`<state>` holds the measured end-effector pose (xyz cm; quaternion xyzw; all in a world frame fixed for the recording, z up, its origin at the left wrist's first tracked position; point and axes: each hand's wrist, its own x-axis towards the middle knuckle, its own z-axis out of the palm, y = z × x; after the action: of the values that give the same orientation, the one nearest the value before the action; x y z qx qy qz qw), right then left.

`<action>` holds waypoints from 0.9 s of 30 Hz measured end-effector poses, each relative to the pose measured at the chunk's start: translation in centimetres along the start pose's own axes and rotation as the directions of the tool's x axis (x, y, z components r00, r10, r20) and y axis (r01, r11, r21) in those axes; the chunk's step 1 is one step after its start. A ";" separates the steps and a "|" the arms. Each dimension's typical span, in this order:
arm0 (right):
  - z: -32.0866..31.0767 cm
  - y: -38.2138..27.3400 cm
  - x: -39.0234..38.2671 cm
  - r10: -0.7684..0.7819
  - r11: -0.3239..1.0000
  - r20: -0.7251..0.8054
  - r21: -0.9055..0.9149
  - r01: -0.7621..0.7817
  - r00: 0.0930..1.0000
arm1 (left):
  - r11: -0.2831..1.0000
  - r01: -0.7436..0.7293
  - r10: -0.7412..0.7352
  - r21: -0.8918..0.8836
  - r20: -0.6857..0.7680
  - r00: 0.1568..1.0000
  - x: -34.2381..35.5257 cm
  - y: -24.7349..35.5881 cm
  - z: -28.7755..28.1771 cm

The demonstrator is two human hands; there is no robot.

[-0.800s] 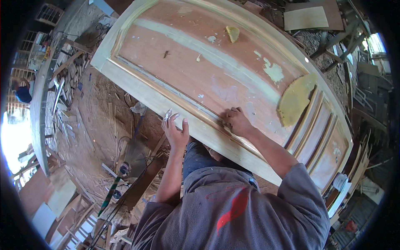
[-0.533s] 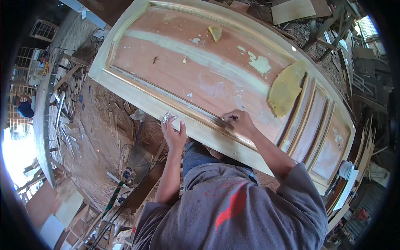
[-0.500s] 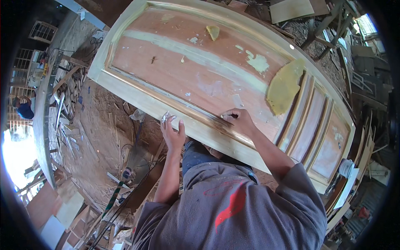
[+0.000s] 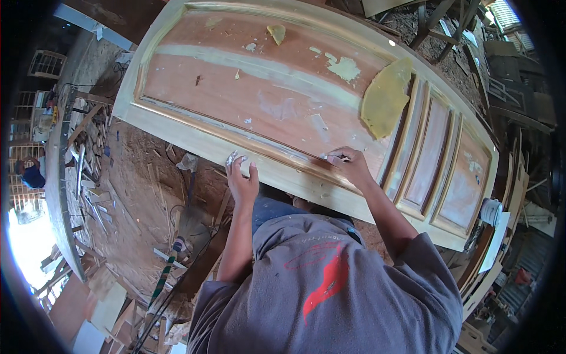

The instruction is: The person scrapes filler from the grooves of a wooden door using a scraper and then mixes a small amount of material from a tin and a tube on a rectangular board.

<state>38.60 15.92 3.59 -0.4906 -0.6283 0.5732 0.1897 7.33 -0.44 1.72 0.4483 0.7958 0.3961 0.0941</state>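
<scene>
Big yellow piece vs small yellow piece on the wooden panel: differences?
- Size: the big yellow piece is several times larger than the small yellow piece.
- Shape: the big one is broad, with one long curved side and a ragged one; the small one is a stubby wedge.
- Place: the big one lies closer to the right hand; the small one lies farther off.

Shared: both are yellowish and lie on the wooden panel.

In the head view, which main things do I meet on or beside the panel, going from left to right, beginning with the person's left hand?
Left hand → small yellow piece → right hand → large yellow piece → white round object.
</scene>
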 end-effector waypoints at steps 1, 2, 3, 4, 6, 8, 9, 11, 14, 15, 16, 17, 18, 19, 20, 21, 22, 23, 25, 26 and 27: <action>0.3 0.2 -0.3 0.008 1.000 -0.003 -0.005 -0.008 1.000 | 1.000 0.016 -0.016 -0.011 0.023 1.000 -0.2 -0.2 0.1; 0.6 0.4 -0.8 0.065 0.997 -0.011 -0.031 -0.065 0.998 | 0.999 0.033 -0.032 -0.022 0.046 0.998 -0.4 -0.5 0.3; 1.0 0.5 -0.8 0.119 0.991 -0.020 -0.057 -0.120 0.993 | 0.999 0.038 -0.036 -0.029 0.051 0.998 -0.5 -1.1 0.5; 1.6 0.8 -0.5 0.126 0.990 -0.023 -0.064 -0.128 0.992 | 1.000 -0.027 0.026 0.015 0.065 0.998 -0.6 -1.7 0.7; 2.7 1.5 -0.3 -0.032 0.965 -0.072 -0.264 0.012 0.997 | 0.996 -0.080 0.076 0.046 0.094 0.993 -0.7 -2.6 1.3; 2.8 0.9 -0.7 -0.060 0.949 -0.085 -0.312 0.031 0.995 | 0.998 -0.070 0.070 -0.004 0.140 0.988 -0.4 -2.1 1.4; 2.6 0.7 -0.4 -0.116 0.933 -0.094 -0.352 0.075 0.989 | 0.998 -0.059 0.060 -0.014 0.145 0.988 -0.3 -2.3 1.5; 1.8 1.2 -0.7 -0.105 0.944 -0.105 -0.324 0.066 0.989 | 0.997 -0.078 0.081 -0.026 0.122 0.989 -0.3 -2.6 1.5; 0.1 1.7 -1.8 -0.106 0.923 -0.049 -0.375 0.080 0.993 | 0.998 -0.047 0.051 -0.038 0.108 0.993 -0.6 -2.7 1.4; -0.4 2.1 -2.4 -0.136 0.893 0.000 -0.434 0.122 0.991 | 0.998 -0.041 0.045 -0.040 0.104 0.994 -0.7 -2.8 1.5; -0.6 2.6 -2.8 -0.164 0.857 0.052 -0.487 0.168 0.985 | 0.998 -0.059 0.062 -0.039 0.083 0.995 -0.9 -2.7 1.5; -0.7 3.1 -3.1 -0.167 0.854 0.061 -0.489 0.175 0.984 | 0.996 -0.077 0.079 -0.035 0.060 0.995 -1.2 -2.6 1.5; -0.8 3.7 -3.4 -0.207 0.828 0.084 -0.516 0.220 0.975 | 0.997 -0.072 0.073 -0.032 0.053 0.996 -1.7 -2.3 1.4; -1.0 4.4 -3.5 -0.247 0.799 0.110 -0.540 0.266 0.963 | 0.998 -0.060 0.061 -0.037 0.038 0.997 -2.2 -2.0 1.4; -1.2 5.1 -3.4 -0.253 0.796 0.120 -0.538 0.277 0.960 | 0.998 -0.049 0.050 -0.040 0.022 0.999 -2.7 -1.6 1.3; -1.2 5.6 -3.1 -0.338 0.733 0.167 -0.571 0.370 0.926 | 0.999 -0.043 0.043 -0.031 0.009 0.999 -3.4 -1.2 1.3; -1.4 6.1 -2.8 -0.418 0.660 0.216 -0.596 0.458 0.882 | 0.999 -0.036 0.036 -0.023 -0.006 0.999 -4.1 -0.7 1.4; -1.8 6.5 -2.8 -0.427 0.656 0.229 -0.587 0.474 0.875 | 0.999 -0.030 0.030 -0.014 -0.022 0.999 -4.9 -0.1 1.4; -2.2 5.6 -2.9 -0.448 0.592 0.367 -0.560 0.579 0.815 | 1.000 0.003 -0.002 0.018 -0.043 0.999 -7.2 1.1 1.7; -2.4 5.7 -2.6 -0.458 0.589 0.378 -0.549 0.593 0.804 | 0.999 0.030 -0.028 0.038 -0.052 0.998 -8.5 1.8 1.9; -2.8 5.7 -2.5 -0.436 0.499 0.455 -0.596 0.629 0.777 | 0.999 0.029 -0.027 0.045 -0.060 0.998 -9.8 2.7 2.3</action>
<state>44.20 14.52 -0.03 -0.2290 -0.9392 0.2460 0.0706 15.85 -6.14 0.08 0.4271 0.8133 0.3895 0.0657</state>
